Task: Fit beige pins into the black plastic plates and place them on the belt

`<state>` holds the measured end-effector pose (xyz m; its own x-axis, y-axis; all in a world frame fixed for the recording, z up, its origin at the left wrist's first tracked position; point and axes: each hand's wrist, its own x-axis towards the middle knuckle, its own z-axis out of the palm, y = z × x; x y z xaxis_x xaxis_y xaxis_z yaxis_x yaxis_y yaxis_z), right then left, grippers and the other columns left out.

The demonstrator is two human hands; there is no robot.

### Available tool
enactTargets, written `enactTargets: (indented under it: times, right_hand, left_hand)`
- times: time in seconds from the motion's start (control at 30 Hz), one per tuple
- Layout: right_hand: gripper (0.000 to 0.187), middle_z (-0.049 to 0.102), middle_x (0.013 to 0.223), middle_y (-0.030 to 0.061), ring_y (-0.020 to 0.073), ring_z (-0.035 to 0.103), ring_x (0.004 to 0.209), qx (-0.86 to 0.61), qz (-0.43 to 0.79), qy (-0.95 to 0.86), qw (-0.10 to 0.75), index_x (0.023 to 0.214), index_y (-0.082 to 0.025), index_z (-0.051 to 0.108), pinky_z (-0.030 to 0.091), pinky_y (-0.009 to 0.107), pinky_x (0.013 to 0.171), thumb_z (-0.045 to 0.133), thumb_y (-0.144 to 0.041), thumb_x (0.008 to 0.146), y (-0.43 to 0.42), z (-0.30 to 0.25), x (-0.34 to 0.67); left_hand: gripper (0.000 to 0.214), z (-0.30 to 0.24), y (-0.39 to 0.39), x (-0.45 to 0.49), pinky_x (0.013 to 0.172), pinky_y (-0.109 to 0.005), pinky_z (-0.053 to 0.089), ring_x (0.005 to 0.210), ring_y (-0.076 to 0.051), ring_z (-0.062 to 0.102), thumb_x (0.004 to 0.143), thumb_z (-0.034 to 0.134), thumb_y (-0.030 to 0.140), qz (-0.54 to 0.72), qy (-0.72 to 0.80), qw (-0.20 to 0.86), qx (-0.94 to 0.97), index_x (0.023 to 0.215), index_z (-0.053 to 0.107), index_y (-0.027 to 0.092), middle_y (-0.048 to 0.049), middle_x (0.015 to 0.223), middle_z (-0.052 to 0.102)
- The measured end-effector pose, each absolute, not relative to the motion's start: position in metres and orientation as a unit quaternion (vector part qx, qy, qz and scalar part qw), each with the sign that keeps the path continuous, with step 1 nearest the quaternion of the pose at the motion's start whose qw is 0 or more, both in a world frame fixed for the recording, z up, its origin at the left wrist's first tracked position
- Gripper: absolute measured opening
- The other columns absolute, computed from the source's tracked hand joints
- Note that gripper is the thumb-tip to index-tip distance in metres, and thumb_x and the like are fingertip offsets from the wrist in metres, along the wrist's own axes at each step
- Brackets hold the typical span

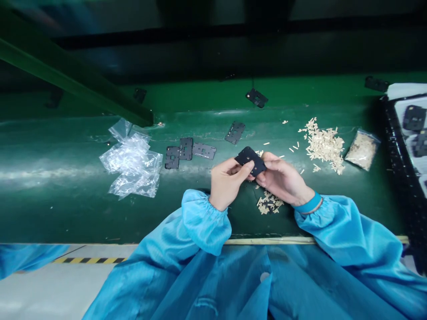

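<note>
Over the green surface (187,209), near the centre of the view, a black plate (248,155) is held between both hands. It is pinched by the left hand (227,181), with the thumb laid on its face, while its edge toward 3 o'clock is pinched by the right hand (283,178); whether anything small is also held there cannot be told. The plate is best steadied by its rim, with light thumb pressure, so that its small openings are left uncovered and its face is not flexed. Care should be taken that the small pile of pale pieces (269,203), at 5 o'clock from the plate, is not brushed by the right wrist.
</note>
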<state>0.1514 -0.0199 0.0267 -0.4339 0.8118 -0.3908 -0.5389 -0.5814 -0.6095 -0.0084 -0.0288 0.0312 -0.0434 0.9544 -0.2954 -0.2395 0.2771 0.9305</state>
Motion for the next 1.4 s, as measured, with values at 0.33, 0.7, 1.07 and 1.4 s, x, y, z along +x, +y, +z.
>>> enactTargets:
  times: [0.33, 0.7, 1.07, 1.4]
  right_hand:
    - [0.023, 0.058, 0.061, -0.0066, 0.0088, 0.049, 0.049, -0.424, 0.734, -0.372, 0.378, 0.095, -0.022, 0.061, 0.035, 0.022, 0.047, 0.078, -0.035, 0.088, -0.013, 0.031, 0.163]
    - [0.031, 0.067, 0.078, 0.0003, 0.0085, 0.054, 0.053, -0.484, 0.64, -0.324, 0.502, 0.107, -0.018, 0.068, 0.04, 0.021, 0.047, 0.078, -0.037, 0.085, 0.001, 0.017, 0.178]
    - [0.026, 0.064, 0.072, -0.002, 0.006, 0.047, 0.048, -0.459, 0.641, -0.37, 0.492, 0.103, -0.018, 0.069, 0.033, 0.02, 0.044, 0.074, -0.039, 0.089, -0.002, 0.003, 0.178]
    - [0.026, 0.065, 0.072, -0.0012, 0.007, 0.049, 0.049, -0.454, 0.651, -0.375, 0.479, 0.101, -0.017, 0.069, 0.033, 0.021, 0.044, 0.075, -0.039, 0.088, -0.003, 0.006, 0.179]
  left_hand:
    - [0.037, 0.021, -0.019, -0.01, 0.061, -0.02, 0.062, 0.058, -0.009, 0.068, 0.07, 0.088, 0.046, 0.456, 0.538, 0.65, 0.284, 0.082, 0.075, 0.014, -0.0009, 0.072, 0.073]
    - [0.039, 0.013, 0.04, -0.03, 0.078, -0.031, 0.061, 0.078, -0.017, 0.074, 0.092, 0.065, 0.05, 0.453, 0.516, 0.55, 0.474, 0.103, 0.076, 0.014, -0.0104, 0.09, 0.078]
    - [0.021, 0.018, 0.261, 0.001, 0.117, -0.044, 0.035, 0.125, -0.03, 0.057, 0.072, 0.08, 0.002, 0.354, 0.645, 0.294, 0.61, 0.08, 0.063, 0.011, -0.0135, 0.109, 0.069]
    - [0.013, 0.027, 0.156, -0.027, 0.064, -0.025, 0.05, 0.063, -0.012, 0.061, 0.074, 0.079, 0.022, 0.366, 0.506, 0.518, 0.584, 0.082, 0.071, 0.015, 0.0003, 0.073, 0.067]
